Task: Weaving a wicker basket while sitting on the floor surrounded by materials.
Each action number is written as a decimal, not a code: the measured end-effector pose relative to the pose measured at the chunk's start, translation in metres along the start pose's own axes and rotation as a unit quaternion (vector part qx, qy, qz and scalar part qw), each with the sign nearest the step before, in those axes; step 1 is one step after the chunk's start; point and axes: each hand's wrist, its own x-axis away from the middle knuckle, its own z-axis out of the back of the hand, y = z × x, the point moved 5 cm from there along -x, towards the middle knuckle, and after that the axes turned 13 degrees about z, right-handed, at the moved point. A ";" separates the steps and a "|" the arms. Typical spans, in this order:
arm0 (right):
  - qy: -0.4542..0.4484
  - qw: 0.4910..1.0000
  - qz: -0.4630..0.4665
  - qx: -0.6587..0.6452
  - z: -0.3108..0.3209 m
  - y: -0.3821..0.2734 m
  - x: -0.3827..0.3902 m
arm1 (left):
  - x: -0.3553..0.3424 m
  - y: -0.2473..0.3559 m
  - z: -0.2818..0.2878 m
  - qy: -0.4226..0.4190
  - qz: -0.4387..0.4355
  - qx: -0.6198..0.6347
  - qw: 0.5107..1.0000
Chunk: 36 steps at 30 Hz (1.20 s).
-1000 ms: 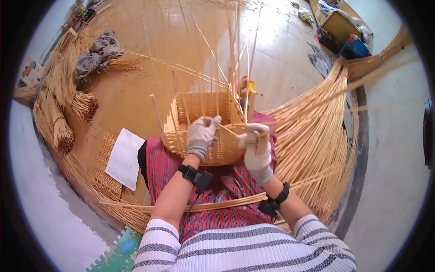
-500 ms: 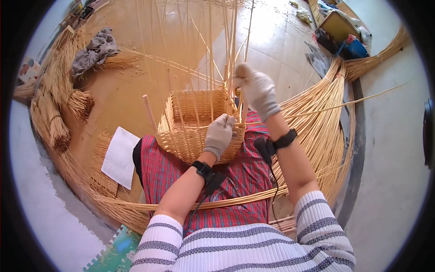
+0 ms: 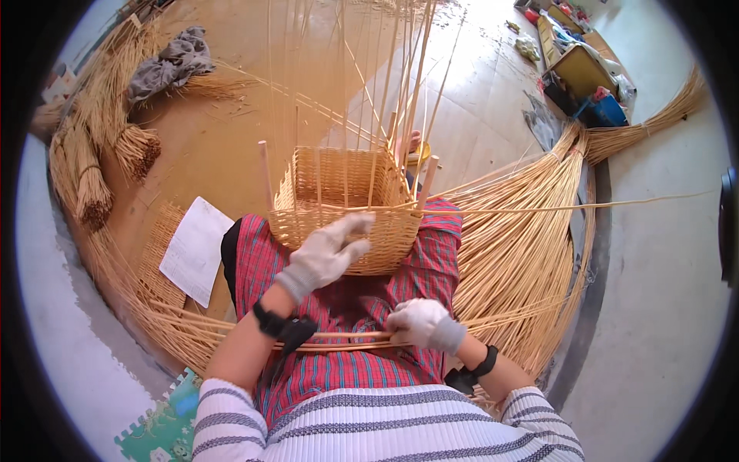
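Observation:
On my lap stands a half-woven wicker basket (image 3: 389, 239) with tall upright canes rising from its walls and thick stakes at its corners. My left hand (image 3: 323, 252), in a pale glove, lies before its front wall with the fingers apart, holding nothing. A long loose wicker rod (image 3: 570, 208) runs from the basket's front rim far out to the right. Across my thighs stretch several wicker rods (image 3: 331, 346). My right hand (image 3: 422, 323), also gloved, has its fingers closed on these rods; the fingertips are partly hidden.
Large bundles of wicker (image 3: 516, 262) fan out on the right, and more bundles (image 3: 92, 192) lie at the left. A white paper sheet (image 3: 195, 250) rests on a woven panel (image 3: 160, 269). A grey cloth (image 3: 173, 65) and a blue container (image 3: 608, 109) lie farther off.
My right hand has come down from the basket's right corner to the rods on my lap. The left hand has let go of the front rim and moved left, its fingers opening.

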 end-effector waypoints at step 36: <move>0.595 0.571 -0.034 -0.565 0.042 0.131 -0.011 | 0.020 -0.033 0.093 0.439 -0.017 -0.229 0.869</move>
